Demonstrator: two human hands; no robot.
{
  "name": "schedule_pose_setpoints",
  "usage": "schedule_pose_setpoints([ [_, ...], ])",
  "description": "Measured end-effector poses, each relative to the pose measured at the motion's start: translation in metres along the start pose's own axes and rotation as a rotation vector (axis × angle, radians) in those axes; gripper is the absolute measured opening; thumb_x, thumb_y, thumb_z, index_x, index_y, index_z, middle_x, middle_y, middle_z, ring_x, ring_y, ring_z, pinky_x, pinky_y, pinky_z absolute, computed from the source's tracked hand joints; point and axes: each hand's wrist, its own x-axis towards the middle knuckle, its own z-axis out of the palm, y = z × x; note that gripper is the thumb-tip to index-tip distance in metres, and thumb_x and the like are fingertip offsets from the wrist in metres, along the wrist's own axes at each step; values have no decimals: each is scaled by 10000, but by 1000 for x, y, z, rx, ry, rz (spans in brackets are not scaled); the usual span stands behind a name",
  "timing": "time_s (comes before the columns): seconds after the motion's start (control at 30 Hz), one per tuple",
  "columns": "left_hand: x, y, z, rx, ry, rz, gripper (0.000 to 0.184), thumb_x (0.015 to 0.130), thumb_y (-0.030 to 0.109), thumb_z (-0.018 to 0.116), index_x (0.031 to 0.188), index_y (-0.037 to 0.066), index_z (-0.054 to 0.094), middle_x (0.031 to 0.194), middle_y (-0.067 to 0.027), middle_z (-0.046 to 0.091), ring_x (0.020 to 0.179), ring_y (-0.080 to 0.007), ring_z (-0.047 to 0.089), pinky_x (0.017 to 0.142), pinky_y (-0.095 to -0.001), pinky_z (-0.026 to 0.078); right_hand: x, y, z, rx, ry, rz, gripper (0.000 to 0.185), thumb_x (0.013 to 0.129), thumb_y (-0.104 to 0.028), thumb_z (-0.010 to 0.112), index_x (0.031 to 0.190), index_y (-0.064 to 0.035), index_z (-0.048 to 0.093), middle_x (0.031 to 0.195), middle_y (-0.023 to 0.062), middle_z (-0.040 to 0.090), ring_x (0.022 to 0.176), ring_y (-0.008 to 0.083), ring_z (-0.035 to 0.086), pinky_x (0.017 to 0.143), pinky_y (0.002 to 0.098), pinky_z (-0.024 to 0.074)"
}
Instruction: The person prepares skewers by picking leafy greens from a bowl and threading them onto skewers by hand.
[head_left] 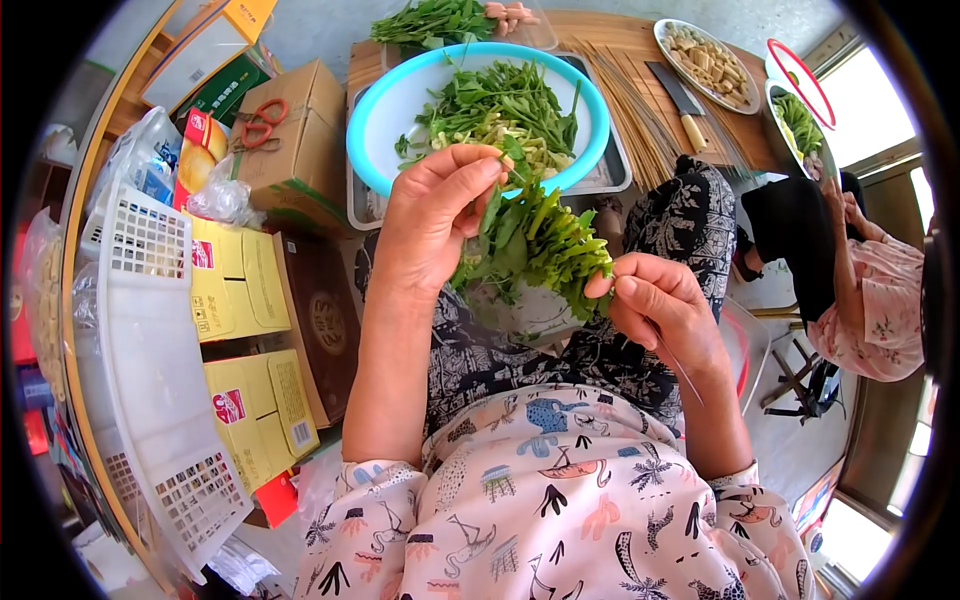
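Your left hand (428,215) pinches a bit of green at its fingertips; your right hand (665,310) grips a thin skewer (686,374). The bunched greens (558,240) sit between them, just before the blue-rimmed basin (357,145).

One held skewer (681,371), one knife (679,99)

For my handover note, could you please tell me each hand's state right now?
Left hand: closed, pinching leafy greens.
Right hand: closed, holding a thin skewer with greens bunched on it.
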Motion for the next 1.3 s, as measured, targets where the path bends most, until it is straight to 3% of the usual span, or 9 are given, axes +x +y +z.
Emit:
schedule_pose_setpoints([
  [0.37, 0, 3, -2, 37, -48, 0, 134, 858, 94, 641, 986, 55, 646, 851, -30, 670, 687, -64, 611, 505, -155, 413, -1, -1, 0, -23, 13, 17, 240, 973, -141, 469, 992, 25, 641, 512, -60, 408, 429, 18, 306, 435, 178, 232],
  [0.67, -3, 1, 2, 117, -76, -26, 114, 847, 133, 665, 937, 63, 662, 755, 24, 640, 580, -23, 509, 455, -158, 315, 3, -1, 3, -30, 9, 19, 241, 970, -145, 470, 1002, 27, 636, 515, -60, 407, 427, 18, 303, 433, 183, 223],
  [0.77, -2, 2, 4, 188, -84, 4, 147, 840, 102, 671, 976, 48, 663, 791, 39, 620, 648, -27, 523, 529, -165, 380, 4, -2, 3, -21, 2, 5, 246, 972, -143, 463, 1003, 30, 635, 516, -59, 412, 425, 18, 305, 434, 180, 222],
  [0.83, 3, -1, 6, 374, -175, 202, 230, 826, 38, 668, 1056, 31, 646, 876, 33, 600, 750, -34, 532, 643, -178, 429, 3, -4, 2, 17, 9, -9, 249, 974, -143, 452, 1008, 29, 628, 513, -54, 418, 421, 19, 303, 431, 179, 223],
  [0.93, 6, 0, 9, 408, -243, 177, 330, 810, -14, 662, 1134, 13, 607, 944, 19, 576, 826, -46, 523, 727, -191, 441, 0, -11, 0, 52, 15, -33, 246, 974, -148, 450, 1012, 26, 619, 499, -47, 415, 414, 22, 297, 425, 183, 223],
  [1.07, 10, -12, 5, 577, -245, 291, 372, 789, -43, 645, 1145, 57, 607, 1017, 1, 590, 783, -70, 536, 736, -221, 471, -8, -21, -9, 91, 5, -104, 257, 979, -170, 437, 1010, 22, 605, 467, -44, 386, 404, 30, 283, 424, 201, 228],
  [1.13, 9, -14, 5, 538, -236, 284, 409, 781, -51, 637, 1168, 79, 607, 1036, -11, 594, 826, -96, 558, 747, -238, 477, -10, -25, -15, 76, -7, -133, 258, 980, -176, 431, 1010, 19, 597, 461, -43, 387, 391, 34, 275, 423, 211, 228],
  [1.2, 6, -16, 3, 618, -161, 313, 421, 807, -42, 628, 1216, 32, 566, 1104, -22, 590, 949, -105, 555, 801, -242, 480, -13, -31, -19, 180, -26, -199, 249, 980, -175, 430, 1011, 16, 587, 451, -42, 383, 376, 40, 268, 419, 218, 223],
  [1.3, 7, -24, -7, 565, -108, 314, 374, 839, -10, 611, 1207, 46, 581, 1127, -25, 585, 960, -115, 563, 823, -260, 473, -14, -38, -26, 218, -51, -232, 243, 982, -171, 419, 1019, 14, 573, 440, -44, 370, 363, 45, 261, 410, 214, 218],
])
